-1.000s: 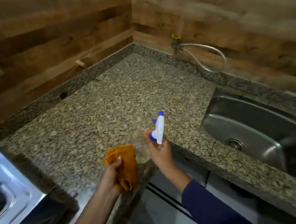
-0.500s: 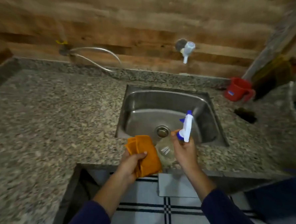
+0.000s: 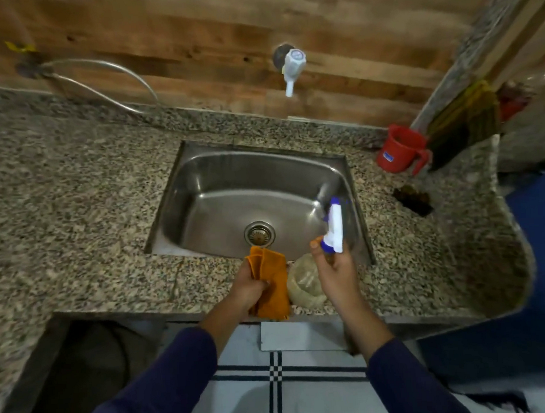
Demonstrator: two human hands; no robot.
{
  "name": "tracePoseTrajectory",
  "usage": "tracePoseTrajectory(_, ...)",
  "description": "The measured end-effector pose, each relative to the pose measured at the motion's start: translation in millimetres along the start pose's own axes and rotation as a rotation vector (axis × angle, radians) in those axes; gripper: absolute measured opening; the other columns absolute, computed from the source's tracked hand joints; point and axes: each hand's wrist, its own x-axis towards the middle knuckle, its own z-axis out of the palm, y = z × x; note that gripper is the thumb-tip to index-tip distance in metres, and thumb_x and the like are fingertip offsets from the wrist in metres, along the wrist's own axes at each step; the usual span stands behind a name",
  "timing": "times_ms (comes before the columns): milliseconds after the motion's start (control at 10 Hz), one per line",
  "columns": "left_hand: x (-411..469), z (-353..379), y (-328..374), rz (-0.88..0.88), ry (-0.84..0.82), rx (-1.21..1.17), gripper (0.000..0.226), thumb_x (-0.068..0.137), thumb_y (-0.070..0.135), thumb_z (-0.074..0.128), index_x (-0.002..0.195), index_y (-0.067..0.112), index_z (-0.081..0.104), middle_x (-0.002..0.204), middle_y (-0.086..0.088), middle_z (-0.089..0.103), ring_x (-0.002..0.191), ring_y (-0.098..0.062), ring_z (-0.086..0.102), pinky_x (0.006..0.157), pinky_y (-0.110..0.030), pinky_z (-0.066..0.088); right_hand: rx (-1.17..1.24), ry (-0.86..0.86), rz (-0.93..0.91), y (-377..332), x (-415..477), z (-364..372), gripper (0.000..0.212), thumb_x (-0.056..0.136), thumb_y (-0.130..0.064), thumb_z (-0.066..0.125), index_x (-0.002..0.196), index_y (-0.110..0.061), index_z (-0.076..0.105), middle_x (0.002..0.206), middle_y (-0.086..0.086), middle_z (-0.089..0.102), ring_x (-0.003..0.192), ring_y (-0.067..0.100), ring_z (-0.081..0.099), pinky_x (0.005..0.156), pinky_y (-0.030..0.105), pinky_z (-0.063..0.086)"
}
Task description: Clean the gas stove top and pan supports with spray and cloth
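Speckled granite counter (image 3: 73, 199), polished but dull in this light; the sink (image 3: 262, 162) at centre frame is brushed steel with a soft sheen. Behind, a wood-grain wall (image 3: 190, 35) — matt. Orange cloth (image 3: 271, 280) looks soft, napped; the spray bottle (image 3: 308, 284) is clear plastic, its head glossy white and blue.

Cloth (image 3: 271, 280) and spray bottle (image 3: 334, 228) have been carried along the counter (image 3: 74, 218) to the sink (image 3: 199, 179).

- Wood-plank wall (image 3: 190, 35) carries a white tap (image 3: 291, 68).
- Granite bench (image 3: 73, 202) surrounds a steel sink (image 3: 231, 183).
- White tiled floor (image 3: 308, 395), dark lines.
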Motion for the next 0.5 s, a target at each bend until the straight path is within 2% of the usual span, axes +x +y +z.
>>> tracePoseTrajectory(100,-1.3,-4.5,-3.0,0.072,0.067,0.204,0.051,0.079,-0.002,0.069,0.122,0.018,0.053,0.117,-0.009,0.065,0.107,-0.026,0.061,0.092,-0.047,0.051,-0.035,-0.095,-0.038,2.9,5.5,8.1,0.015,0.094,-0.025,0.064,0.101,-0.014,0.058,0.075,0.001,0.059,0.061,0.004,0.055,0.061,0.019,0.045)
tracePoseTrajectory(200,-10.1,-4.4,0.8,0.155,0.115,0.435,0.048,0.076,0.008,0.071,0.119,0.019,0.051,0.112,-0.007,0.066,0.101,-0.027,0.062,0.084,-0.038,0.049,0.010,-0.130,-0.057,6.2,5.0,10.2,0.017,0.094,-0.024,0.064,0.104,-0.012,0.058,0.077,0.005,0.058,0.060,0.006,0.052,0.057,0.017,0.044)
tracePoseTrajectory(300,-18.0,-5.8,2.5,0.196,0.202,0.598,0.059,0.073,0.019,0.073,0.126,0.021,0.048,0.116,-0.008,0.062,0.107,-0.031,0.060,0.087,-0.041,0.050,0.019,-0.174,-0.042,9.6,3.3,3.8,0.025,0.094,-0.028,0.064,0.110,-0.010,0.057,0.080,0.002,0.060,0.063,0.006,0.055,0.059,0.018,0.045)
tracePoseTrajectory(400,-26.2,-10.8,0.1,0.229,0.269,0.683,0.067,0.071,0.024,0.075,0.130,0.020,0.044,0.120,-0.010,0.057,0.111,-0.032,0.058,0.090,-0.044,0.049,-0.067,-0.180,-0.073,19.2,-5.3,1.8,0.034,0.094,-0.032,0.063,0.123,-0.027,0.047,0.107,-0.010,0.062,0.095,-0.002,0.060,0.076,0.009,0.044)
tracePoseTrajectory(500,-46.9,-15.5,-0.9,0.263,0.310,0.656,0.072,0.073,0.022,0.077,0.136,0.018,0.042,0.126,-0.010,0.053,0.115,-0.029,0.054,0.093,-0.044,0.048,-0.077,0.057,-0.085,19.8,-33.9,1.3,0.054,0.093,-0.024,0.065,0.139,-0.021,0.038,0.133,-0.007,0.049,0.116,0.002,0.051,0.082,0.004,0.041)
